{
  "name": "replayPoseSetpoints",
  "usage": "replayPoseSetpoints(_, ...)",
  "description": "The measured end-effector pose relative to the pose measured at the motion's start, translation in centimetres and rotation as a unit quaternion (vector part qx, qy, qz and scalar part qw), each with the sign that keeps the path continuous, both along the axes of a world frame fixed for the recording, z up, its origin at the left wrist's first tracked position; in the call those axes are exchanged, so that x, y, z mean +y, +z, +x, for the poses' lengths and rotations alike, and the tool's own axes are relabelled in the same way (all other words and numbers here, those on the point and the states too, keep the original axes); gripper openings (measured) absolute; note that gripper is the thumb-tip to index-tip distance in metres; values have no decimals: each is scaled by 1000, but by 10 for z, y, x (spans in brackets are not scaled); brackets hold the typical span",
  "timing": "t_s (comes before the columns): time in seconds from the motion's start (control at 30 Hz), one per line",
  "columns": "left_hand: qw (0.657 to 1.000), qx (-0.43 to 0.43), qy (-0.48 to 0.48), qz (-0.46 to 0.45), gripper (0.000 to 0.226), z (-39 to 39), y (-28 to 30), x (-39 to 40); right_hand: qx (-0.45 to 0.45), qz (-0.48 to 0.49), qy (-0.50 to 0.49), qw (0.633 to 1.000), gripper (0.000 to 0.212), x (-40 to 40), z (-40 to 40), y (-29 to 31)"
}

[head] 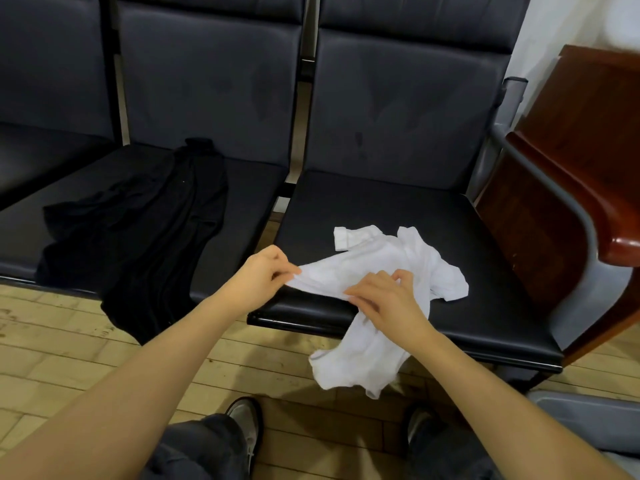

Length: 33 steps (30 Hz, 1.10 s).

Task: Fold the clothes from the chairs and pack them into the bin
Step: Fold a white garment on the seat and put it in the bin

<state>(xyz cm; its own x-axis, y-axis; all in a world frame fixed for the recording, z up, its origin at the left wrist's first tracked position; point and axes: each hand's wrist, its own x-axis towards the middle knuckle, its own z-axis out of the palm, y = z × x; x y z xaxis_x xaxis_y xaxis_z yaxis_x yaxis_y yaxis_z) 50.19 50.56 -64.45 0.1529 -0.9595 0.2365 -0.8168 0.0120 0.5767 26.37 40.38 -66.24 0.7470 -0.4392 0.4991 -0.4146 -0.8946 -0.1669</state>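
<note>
A small white shirt (377, 261) lies crumpled on the front of the right-hand black chair seat (398, 202), with one end hanging over the seat's edge toward the floor. My left hand (263, 271) pinches a corner of the white shirt at its left side. My right hand (384, 299) grips a fold of the same shirt near its middle. A long black garment (149, 230) is spread over the middle chair seat, its lower end drooping onto the floor. A grey bin (588, 417) shows at the lower right edge, mostly cut off.
A row of black padded chairs (207, 81) runs across the back. A dark wooden cabinet or desk (588, 161) stands right of the chairs. The floor (62, 348) is pale wood. My shoes and trouser legs (242, 427) are at the bottom.
</note>
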Motion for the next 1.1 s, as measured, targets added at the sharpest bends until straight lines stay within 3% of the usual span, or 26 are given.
replayPoseSetpoints(0.1,998,-59,-26,22,19,4,-16,9,46,8,28,999,31,5,2,-7)
replayPoseSetpoints(0.17,995,-91,-38,-18,20,3,-20,15,47,10,23,999,30,5,5,-8)
replayPoseSetpoints(0.27,982,-170,-75,-26,40,2,-22,19,42,14,15,999,30,6,5,-8)
replayPoseSetpoints(0.33,988,-146,-54,-6,43,0,-20,18,36,27,2,999,25,10,5,-8)
replayPoseSetpoints(0.4,994,-105,-37,-19,30,-4,-17,17,31,34,-9,999,17,12,8,-9)
replayPoseSetpoints(0.47,991,-127,-42,-24,20,-6,-13,16,25,35,-10,999,14,13,9,-8)
replayPoseSetpoints(0.53,986,-153,-47,-43,27,-5,-13,15,12,42,-11,999,18,11,6,-4)
replayPoseSetpoints(0.63,995,-67,0,-71,18,-9,-3,11,-39,66,-26,997,26,7,4,5)
replayPoseSetpoints(0.7,993,1,33,-111,15,-10,9,4,-82,87,-52,991,16,8,8,13)
replayPoseSetpoints(0.87,987,-10,53,-155,17,-15,36,-8,-168,120,-94,974,14,15,22,33)
replayPoseSetpoints(1.1,978,47,111,-170,17,-16,57,-17,-124,204,-20,971,8,13,37,43)
